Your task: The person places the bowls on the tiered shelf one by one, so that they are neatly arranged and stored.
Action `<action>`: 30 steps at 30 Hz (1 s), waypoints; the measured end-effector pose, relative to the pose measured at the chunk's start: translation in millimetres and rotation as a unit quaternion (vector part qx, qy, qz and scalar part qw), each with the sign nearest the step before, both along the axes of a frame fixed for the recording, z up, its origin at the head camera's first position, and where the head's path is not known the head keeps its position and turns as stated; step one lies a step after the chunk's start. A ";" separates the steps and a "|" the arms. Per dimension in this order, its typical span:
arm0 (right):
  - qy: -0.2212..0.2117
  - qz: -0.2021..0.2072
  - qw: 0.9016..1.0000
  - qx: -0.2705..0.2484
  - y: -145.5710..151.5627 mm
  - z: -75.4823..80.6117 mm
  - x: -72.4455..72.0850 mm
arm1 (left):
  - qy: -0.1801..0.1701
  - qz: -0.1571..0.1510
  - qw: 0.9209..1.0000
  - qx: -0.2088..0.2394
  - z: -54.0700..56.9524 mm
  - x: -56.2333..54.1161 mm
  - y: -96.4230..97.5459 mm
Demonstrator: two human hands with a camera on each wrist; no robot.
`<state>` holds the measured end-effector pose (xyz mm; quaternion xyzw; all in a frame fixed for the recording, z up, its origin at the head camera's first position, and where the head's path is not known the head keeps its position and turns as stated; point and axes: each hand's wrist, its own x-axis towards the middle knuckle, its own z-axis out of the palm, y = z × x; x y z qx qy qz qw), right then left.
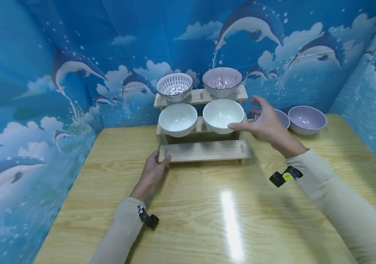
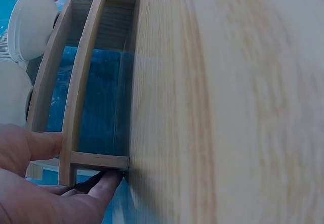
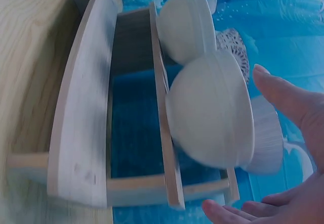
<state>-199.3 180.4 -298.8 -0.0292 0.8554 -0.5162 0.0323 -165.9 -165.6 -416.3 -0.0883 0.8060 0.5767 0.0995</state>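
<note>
we see lilac bowls (image 1: pixel 308 121), one part-blocked by the r. hand (image 1: pixel 268 123), its fingers loose, spread nr. the r. white bowl (image 1: pixel 223 114); l. hand (image 1: pixel 153 168) grips the wooden rack (image 1: pixel 204 151) at l. end, long axis l.-to-r. on the table (image 1: pixel 188 220), steps facing us.

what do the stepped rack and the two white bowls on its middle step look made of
Stepped rack: pale wood with a dull, low-sheen finish, judging by faint grain lines on its boards.
White bowls: probably glazed ceramic, since small glossy highlights show inside, though shiny plastic is possible.
</note>
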 end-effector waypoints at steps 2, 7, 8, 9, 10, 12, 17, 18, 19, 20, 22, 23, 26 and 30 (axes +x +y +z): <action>-0.002 -0.006 1.000 0.004 6.0 -0.2 2.1 | 0.001 0.000 1.000 0.001 -0.7 -0.3 -0.4; -0.005 -0.022 1.000 0.019 21.4 -5.1 7.9 | 0.002 0.001 1.000 0.003 -1.9 0.0 -1.0; -0.007 -0.025 1.000 0.017 24.3 -6.7 8.8 | 0.002 0.001 1.000 0.003 -2.1 0.1 -1.2; -0.009 -0.028 0.999 0.017 27.4 -8.8 9.4 | 0.002 0.001 1.000 0.003 -2.3 0.1 -1.3; -0.012 -0.032 0.999 0.016 30.5 -11.0 10.0 | 0.001 0.002 1.000 0.003 -2.5 0.0 -1.3; -0.020 -0.039 0.999 0.020 37.1 -16.0 11.6 | 0.001 0.004 1.000 0.003 -2.5 -0.3 -1.2; -0.030 -0.056 0.997 0.034 52.6 -26.7 16.2 | -0.001 0.004 1.000 0.008 -0.6 -0.3 -1.0; -0.026 -0.061 0.997 0.035 55.2 -28.4 17.0 | 0.001 0.003 1.000 0.010 -0.5 -0.5 -1.1; -0.025 -0.064 0.997 0.034 57.7 -30.2 17.9 | 0.001 0.002 1.000 0.010 -0.2 -0.6 -1.0; -0.022 -0.067 0.997 0.032 59.9 -31.9 18.6 | 0.001 0.001 1.000 0.009 0.0 -0.8 -0.9; -0.019 -0.072 0.997 0.030 65.4 -36.4 20.6 | 0.000 0.000 1.000 0.009 0.0 -1.0 -1.2; -0.017 -0.075 0.997 0.030 68.0 -38.8 21.5 | 0.000 0.000 1.000 0.008 -0.3 -1.5 -1.7; -0.015 -0.080 0.996 0.024 75.5 -45.7 23.4 | -0.004 -0.004 1.000 0.010 -0.9 -1.2 -3.9; -0.011 -0.083 0.996 0.024 85.2 -53.3 25.2 | -0.008 -0.005 1.000 0.018 -2.1 -0.7 -7.0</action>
